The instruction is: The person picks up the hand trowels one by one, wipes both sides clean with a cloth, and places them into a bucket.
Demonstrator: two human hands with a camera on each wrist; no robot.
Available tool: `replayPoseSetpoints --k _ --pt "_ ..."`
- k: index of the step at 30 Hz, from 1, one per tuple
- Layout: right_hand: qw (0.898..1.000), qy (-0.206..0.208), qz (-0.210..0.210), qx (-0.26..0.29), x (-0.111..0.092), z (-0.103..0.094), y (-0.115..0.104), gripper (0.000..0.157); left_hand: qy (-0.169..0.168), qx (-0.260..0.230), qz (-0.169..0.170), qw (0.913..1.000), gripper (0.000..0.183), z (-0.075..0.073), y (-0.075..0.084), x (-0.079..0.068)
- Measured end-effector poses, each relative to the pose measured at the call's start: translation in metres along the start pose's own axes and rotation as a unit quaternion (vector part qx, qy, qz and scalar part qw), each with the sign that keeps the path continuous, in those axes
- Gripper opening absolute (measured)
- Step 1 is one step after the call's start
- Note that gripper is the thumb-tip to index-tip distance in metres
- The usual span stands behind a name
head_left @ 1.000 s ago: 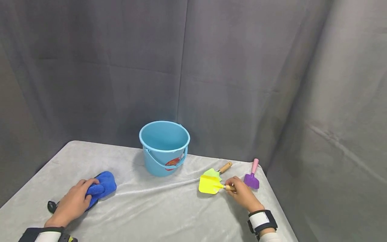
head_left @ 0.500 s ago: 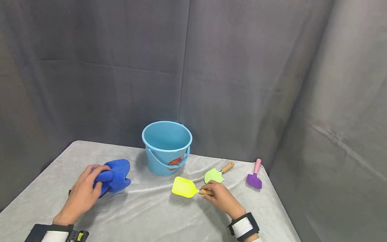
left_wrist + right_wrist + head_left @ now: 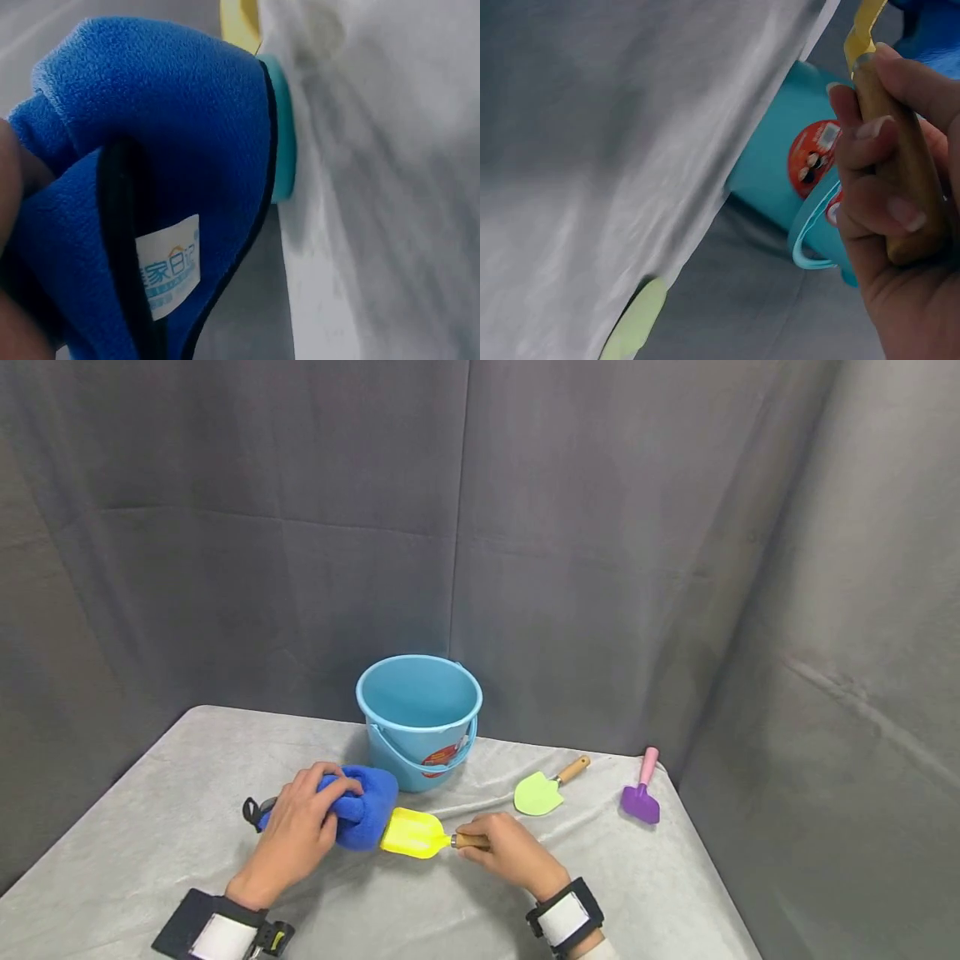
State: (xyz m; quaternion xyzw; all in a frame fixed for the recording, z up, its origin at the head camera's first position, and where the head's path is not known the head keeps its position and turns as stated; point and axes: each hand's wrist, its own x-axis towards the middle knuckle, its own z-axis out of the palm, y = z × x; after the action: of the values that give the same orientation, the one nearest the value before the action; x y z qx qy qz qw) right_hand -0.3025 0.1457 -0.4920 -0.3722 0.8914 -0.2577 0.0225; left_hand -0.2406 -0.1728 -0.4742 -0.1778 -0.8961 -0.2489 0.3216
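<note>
My left hand (image 3: 300,822) grips a folded blue cloth (image 3: 375,806) with black edging; a white label shows on the cloth (image 3: 150,97) in the left wrist view. In the head view the cloth meets the blade of a yellow toy shovel (image 3: 414,833), above the table in front of the bucket; whether they press together I cannot tell. My right hand (image 3: 510,852) holds that shovel by its wooden handle (image 3: 904,157), fingers curled round it. The blade is mostly out of the right wrist view.
A light-blue bucket (image 3: 381,739) with a lowered handle stands at the table's back edge. Right of it lie a light-green shovel (image 3: 537,794) with a wooden handle and a purple shovel (image 3: 640,804) with a pink handle. Grey curtains (image 3: 300,527) hang behind and to the right.
The right hand has carried the yellow shovel leftward from beside the green one. The left hand has lifted the blue cloth and brought it rightward to the shovel's blade.
</note>
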Motion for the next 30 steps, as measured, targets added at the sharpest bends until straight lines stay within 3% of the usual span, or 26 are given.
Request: replayPoseSetpoints --k 5,10,13,16,18,26,30 --pt "0.999 -0.001 -0.031 -0.013 0.011 0.002 -0.009 0.002 -0.024 -0.012 -0.003 0.9996 0.038 0.022 0.012 0.001" --pt "0.997 0.02 -0.063 -0.037 0.019 0.003 -0.017 0.003 -0.057 -0.041 0.01 0.9975 0.034 0.039 0.022 0.001" --pt "0.996 0.026 -0.071 -0.05 0.022 0.003 -0.021 0.013 -0.083 -0.06 0.034 0.9941 0.049 0.043 0.026 -0.001" --pt "0.995 0.027 -0.07 -0.06 0.023 0.003 -0.023 0.012 -0.107 -0.08 0.056 0.9894 0.074 0.046 0.027 -0.001" --pt "0.995 0.029 -0.068 -0.062 0.023 0.002 -0.024 0.011 -0.111 -0.085 0.067 0.9879 0.081 0.048 0.027 0.001" --pt "0.991 0.058 -0.077 -0.094 0.022 -0.003 -0.024 0.015 -0.097 -0.085 0.086 0.988 0.052 0.058 0.02 0.002" --pt "0.989 0.063 -0.077 -0.107 0.019 -0.004 -0.022 0.016 -0.1 -0.079 0.092 0.9875 0.048 0.062 0.018 0.001"
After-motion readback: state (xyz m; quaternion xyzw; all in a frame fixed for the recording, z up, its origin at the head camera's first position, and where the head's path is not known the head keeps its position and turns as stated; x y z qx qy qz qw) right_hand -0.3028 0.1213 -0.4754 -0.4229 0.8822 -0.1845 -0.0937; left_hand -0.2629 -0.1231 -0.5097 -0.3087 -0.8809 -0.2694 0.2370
